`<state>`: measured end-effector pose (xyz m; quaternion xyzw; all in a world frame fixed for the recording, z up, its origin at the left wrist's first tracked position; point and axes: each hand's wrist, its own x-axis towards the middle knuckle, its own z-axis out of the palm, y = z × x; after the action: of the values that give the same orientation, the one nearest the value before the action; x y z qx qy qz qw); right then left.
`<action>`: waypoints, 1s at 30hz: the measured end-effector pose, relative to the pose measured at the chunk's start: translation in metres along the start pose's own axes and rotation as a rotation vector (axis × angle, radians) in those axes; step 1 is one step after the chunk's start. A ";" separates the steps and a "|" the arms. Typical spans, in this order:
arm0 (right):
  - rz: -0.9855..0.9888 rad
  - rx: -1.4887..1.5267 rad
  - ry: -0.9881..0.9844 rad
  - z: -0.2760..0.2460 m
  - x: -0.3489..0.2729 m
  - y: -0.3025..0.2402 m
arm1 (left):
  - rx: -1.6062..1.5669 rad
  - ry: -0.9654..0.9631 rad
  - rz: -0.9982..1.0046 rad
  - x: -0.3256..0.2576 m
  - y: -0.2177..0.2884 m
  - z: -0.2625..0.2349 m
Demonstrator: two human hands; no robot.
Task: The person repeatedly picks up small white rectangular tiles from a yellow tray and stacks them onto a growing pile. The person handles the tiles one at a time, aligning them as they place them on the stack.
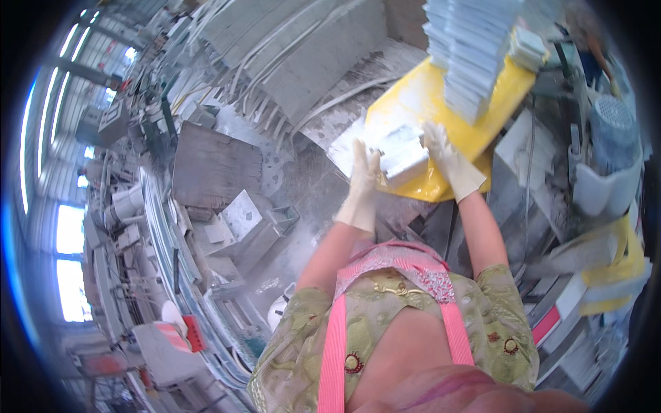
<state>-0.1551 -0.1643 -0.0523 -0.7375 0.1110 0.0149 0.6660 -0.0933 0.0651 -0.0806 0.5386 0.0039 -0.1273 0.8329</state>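
Both my hands wear cream rubber gloves. Between them is a small white stack of rectangular tiles (403, 153), at the near edge of a wet yellow-covered surface (420, 89). My left hand (365, 168) grips the stack's left side, and my right hand (443, 148) closes on its right side. Whether the stack rests on the surface or is lifted cannot be made out. Beyond my right hand rises a tall pile of pale tiles (471, 58). A shorter pile of tiles (529, 48) lies to its right.
Grey slabs (310, 62) with hoses stand at the far left. A brown board (213, 165) and a grey box (251, 230) are left of me. A blue-grey motor (615, 127) stands at the right. Another person (589, 41) is at the far right.
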 end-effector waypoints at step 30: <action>-0.078 0.562 0.002 0.038 0.023 0.031 | 1.800 -0.507 0.463 0.021 0.073 0.072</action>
<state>-0.1339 -0.1326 -0.0906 -0.5276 0.0830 -0.0427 0.8443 -0.0669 0.0245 0.0115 0.9197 -0.3816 -0.0276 0.0884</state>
